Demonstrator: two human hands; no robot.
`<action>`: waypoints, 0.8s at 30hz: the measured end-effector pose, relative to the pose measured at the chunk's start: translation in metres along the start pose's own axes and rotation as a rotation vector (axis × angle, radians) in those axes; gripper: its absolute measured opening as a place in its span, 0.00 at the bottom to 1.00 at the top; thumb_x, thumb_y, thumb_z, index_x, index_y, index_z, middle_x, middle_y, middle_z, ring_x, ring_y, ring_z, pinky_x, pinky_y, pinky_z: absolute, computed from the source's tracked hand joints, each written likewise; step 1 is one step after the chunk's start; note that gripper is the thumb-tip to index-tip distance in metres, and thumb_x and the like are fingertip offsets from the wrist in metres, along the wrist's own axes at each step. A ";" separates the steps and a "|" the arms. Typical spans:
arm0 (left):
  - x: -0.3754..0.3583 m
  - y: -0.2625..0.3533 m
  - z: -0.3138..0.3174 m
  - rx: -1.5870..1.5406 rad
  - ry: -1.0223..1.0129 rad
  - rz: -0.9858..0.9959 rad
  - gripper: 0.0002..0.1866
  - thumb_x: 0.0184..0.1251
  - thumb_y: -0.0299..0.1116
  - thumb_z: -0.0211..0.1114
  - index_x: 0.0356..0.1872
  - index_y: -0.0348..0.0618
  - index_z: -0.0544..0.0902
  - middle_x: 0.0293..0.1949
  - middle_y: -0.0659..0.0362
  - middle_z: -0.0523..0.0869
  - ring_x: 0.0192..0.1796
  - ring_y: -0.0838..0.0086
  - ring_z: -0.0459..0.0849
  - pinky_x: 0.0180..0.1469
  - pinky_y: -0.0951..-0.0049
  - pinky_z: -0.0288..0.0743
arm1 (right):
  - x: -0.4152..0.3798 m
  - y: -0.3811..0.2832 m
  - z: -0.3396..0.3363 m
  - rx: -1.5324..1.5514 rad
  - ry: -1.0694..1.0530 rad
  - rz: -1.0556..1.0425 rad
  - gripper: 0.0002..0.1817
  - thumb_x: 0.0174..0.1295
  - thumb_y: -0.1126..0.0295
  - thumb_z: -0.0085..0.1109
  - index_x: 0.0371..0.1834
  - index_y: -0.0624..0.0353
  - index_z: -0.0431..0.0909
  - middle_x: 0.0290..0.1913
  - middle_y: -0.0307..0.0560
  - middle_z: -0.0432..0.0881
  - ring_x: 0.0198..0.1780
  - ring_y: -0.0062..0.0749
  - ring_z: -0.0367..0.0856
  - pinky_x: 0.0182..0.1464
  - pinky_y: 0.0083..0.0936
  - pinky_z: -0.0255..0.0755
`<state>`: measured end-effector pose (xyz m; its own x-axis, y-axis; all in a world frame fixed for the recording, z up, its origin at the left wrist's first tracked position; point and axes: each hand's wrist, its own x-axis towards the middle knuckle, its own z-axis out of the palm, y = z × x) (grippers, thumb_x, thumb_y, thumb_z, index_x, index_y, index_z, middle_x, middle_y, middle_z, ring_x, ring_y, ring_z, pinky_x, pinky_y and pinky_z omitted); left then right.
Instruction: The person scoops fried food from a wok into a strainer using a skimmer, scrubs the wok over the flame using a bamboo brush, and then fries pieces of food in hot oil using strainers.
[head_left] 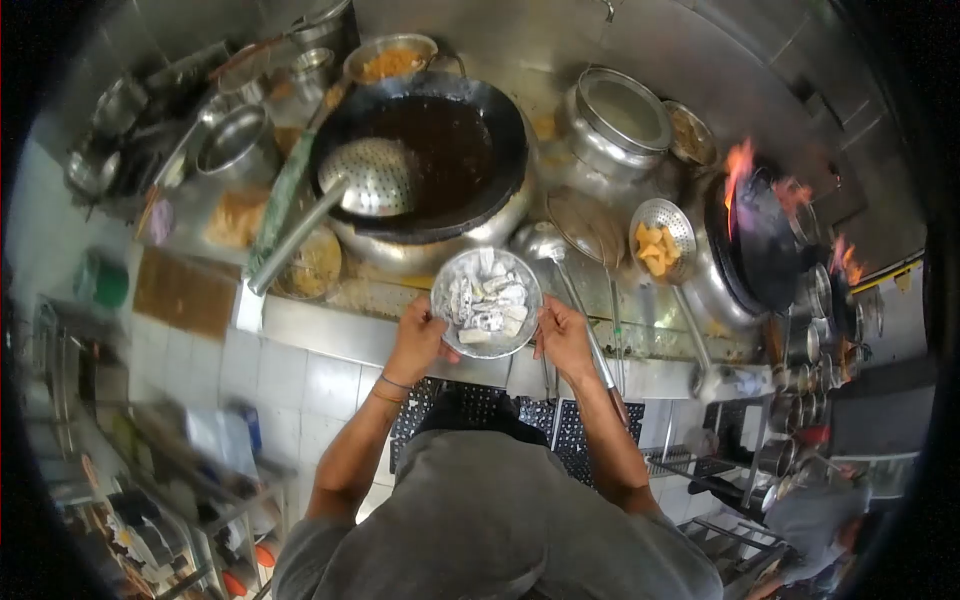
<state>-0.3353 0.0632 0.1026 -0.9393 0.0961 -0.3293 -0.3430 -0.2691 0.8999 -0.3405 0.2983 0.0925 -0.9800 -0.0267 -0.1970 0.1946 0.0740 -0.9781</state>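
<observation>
A round steel plate [446, 275] full of white, flour-coated pieces is held in front of me at the stove's front edge. My left hand [418, 338] grips its left rim and my right hand [562, 334] grips its right rim. Just beyond the plate sits a large dark wok [450, 150] of dark oil, with a perforated steel skimmer [376, 178] resting in it, its long handle slanting down to the left.
A strainer ladle [660, 240] with orange fried pieces lies right of the plate. Flames rise around a black wok [765, 245] at the far right. A steel pot [620, 125], bowls and ladles crowd the counter. Another person [815, 520] is at the lower right.
</observation>
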 end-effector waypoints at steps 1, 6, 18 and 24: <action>-0.004 0.007 0.004 0.000 -0.002 0.045 0.10 0.63 0.19 0.47 0.46 0.32 0.70 0.35 0.51 0.80 0.24 0.72 0.82 0.20 0.76 0.80 | -0.006 -0.015 0.002 0.001 -0.004 0.003 0.15 0.71 0.73 0.46 0.57 0.66 0.74 0.19 0.34 0.69 0.16 0.14 0.67 0.18 0.15 0.65; -0.014 0.033 0.018 0.128 -0.018 0.287 0.10 0.63 0.19 0.47 0.46 0.31 0.69 0.37 0.50 0.80 0.26 0.71 0.83 0.20 0.76 0.80 | -0.014 -0.050 -0.003 -0.011 0.110 -0.202 0.15 0.71 0.72 0.46 0.57 0.66 0.74 0.22 0.36 0.74 0.16 0.15 0.68 0.18 0.17 0.66; 0.005 0.091 -0.004 0.134 0.065 0.177 0.09 0.59 0.24 0.60 0.40 0.34 0.74 0.38 0.51 0.81 0.30 0.68 0.85 0.22 0.73 0.85 | -0.019 -0.048 -0.024 0.160 -0.017 -0.062 0.18 0.71 0.70 0.47 0.61 0.66 0.70 0.28 0.39 0.75 0.20 0.18 0.72 0.21 0.17 0.71; 0.095 0.222 -0.019 0.785 0.189 0.551 0.03 0.57 0.22 0.57 0.26 0.34 0.72 0.20 0.51 0.79 0.20 0.67 0.84 0.18 0.72 0.76 | -0.062 -0.033 -0.060 0.145 0.156 -0.111 0.18 0.70 0.71 0.49 0.61 0.66 0.70 0.28 0.41 0.75 0.19 0.19 0.71 0.20 0.18 0.71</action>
<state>-0.5004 -0.0062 0.2661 -0.9762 -0.0254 0.2153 0.1755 0.4906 0.8535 -0.2883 0.3570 0.1412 -0.9879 0.1289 -0.0858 0.0779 -0.0651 -0.9948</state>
